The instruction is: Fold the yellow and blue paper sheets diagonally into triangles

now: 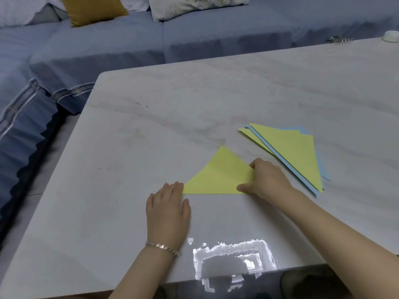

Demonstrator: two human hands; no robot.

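Observation:
A yellow paper sheet folded into a triangle lies flat on the table, long edge toward me, apex pointing away. My left hand rests flat on the table with its fingertips on the triangle's left corner. My right hand pinches the triangle's right corner between thumb and fingers. To the right lies a stack of folded yellow and blue triangles, a yellow one on top and blue edges showing beneath.
The pale marble-look table has a rounded far-left corner. A blue sofa with a mustard cushion stands behind. A small white object and a metal item sit at the far right edge.

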